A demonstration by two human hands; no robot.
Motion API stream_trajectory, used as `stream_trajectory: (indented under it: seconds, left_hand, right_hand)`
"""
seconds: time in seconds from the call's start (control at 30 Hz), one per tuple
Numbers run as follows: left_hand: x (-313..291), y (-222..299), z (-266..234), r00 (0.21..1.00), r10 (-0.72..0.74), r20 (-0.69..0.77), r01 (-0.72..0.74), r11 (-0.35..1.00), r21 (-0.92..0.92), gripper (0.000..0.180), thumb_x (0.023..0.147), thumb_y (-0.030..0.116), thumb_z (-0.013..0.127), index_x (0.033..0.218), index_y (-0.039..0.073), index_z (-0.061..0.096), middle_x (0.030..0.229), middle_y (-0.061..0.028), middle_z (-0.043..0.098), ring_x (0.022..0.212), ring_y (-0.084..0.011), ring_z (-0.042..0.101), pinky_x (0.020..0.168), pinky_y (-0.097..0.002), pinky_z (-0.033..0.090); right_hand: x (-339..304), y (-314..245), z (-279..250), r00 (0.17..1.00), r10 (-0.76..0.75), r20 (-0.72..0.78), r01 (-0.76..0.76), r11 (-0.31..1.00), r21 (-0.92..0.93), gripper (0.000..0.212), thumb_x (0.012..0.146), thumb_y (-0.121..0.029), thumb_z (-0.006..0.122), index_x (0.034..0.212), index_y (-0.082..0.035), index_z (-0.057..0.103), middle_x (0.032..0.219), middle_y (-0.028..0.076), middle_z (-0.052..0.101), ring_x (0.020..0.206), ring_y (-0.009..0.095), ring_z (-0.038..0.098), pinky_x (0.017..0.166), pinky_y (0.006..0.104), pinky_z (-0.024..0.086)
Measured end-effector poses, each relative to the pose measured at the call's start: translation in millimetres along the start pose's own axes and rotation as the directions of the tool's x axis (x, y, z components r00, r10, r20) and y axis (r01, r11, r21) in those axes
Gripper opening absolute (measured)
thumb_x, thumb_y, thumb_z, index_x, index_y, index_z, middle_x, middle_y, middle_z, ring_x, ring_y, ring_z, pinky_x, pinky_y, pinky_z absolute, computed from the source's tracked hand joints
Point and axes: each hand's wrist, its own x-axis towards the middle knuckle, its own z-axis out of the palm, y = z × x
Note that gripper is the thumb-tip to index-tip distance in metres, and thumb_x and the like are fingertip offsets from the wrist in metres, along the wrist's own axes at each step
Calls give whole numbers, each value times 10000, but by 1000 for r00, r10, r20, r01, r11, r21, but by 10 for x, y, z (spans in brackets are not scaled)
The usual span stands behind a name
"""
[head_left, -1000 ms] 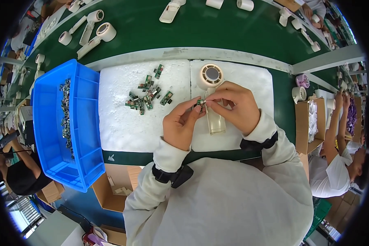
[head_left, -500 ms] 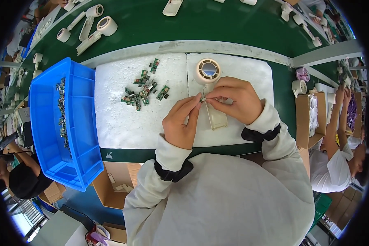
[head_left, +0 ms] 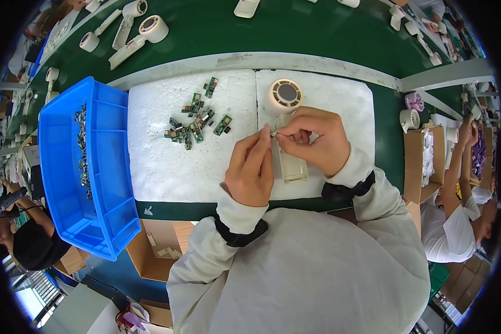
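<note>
White foam sheets [head_left: 156, 178] lie on your green workbench [head_left: 389, 139]; beyond a pale rail [head_left: 234, 60], fan parts [head_left: 153, 29] rest on another green surface. Co-workers [head_left: 448, 231] are at both sides. The blue bin [head_left: 110, 172] on your left holds heaped boards [head_left: 83, 158]; the cardboard box [head_left: 416, 172] on your right holds white pieces [head_left: 427, 158]. Near the handheld fan [head_left: 286, 93], your left hand [head_left: 251, 171] pinches a small circuit board [head_left: 273, 133] between fingertips; your right hand's [head_left: 320, 136] thumb and forefinger meet there, their exact hold too small to tell.
</note>
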Motion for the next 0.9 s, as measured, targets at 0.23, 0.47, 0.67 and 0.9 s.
stream_trajectory:
  seconds: [0.23, 0.47, 0.67, 0.9]
  left_hand:
    - [130, 129, -79, 995, 95, -9, -94, 993, 73, 363, 924, -69, 647, 1283, -19, 665, 1162, -173, 659, 1016, -320, 681, 866, -366, 552]
    - [271, -106, -317, 989, 126, 76, -147, 835, 530, 391, 895, -10, 681, 1281, 45, 655, 1178, -173, 619, 1048, -367, 614, 885, -436, 519]
    - [286, -198, -291, 982, -5, 188, -110, 797, 594, 316, 867, -34, 670, 1172, 48, 677, 1159, -152, 623, 1027, -352, 618, 848, -440, 535]
    - [252, -60, -376, 991, -40, 130, -39, 834, 551, 333, 837, -84, 648, 1140, 49, 686, 1107, -144, 669, 971, -347, 644, 861, -425, 544]
  right_hand:
    - [18, -78, 8, 993, -37, -115, 33, 999, -38, 74, 834, 1, 750, 899, 0, 713, 769, 21, 638, 695, 92, 586, 634, 222, 465]
    - [833, 310, -983, 991, 83, -101, -64, 982, 180, 144, 955, -95, 639, 1040, 21, 628, 922, 40, 679, 824, 103, 632, 750, 261, 514]
    - [1418, 390, -1647, 993, 41, 111, -43, 999, 16, 181, 971, -140, 635, 1053, 22, 634, 1021, 77, 711, 879, 138, 656, 804, 288, 533]
    - [2155, 1662, -3412, 690, -70, -720, -566, 567, -598, 466, 883, -395, 698, 1198, -52, 684, 1139, 223, 728, 1069, 356, 705, 934, 438, 549]
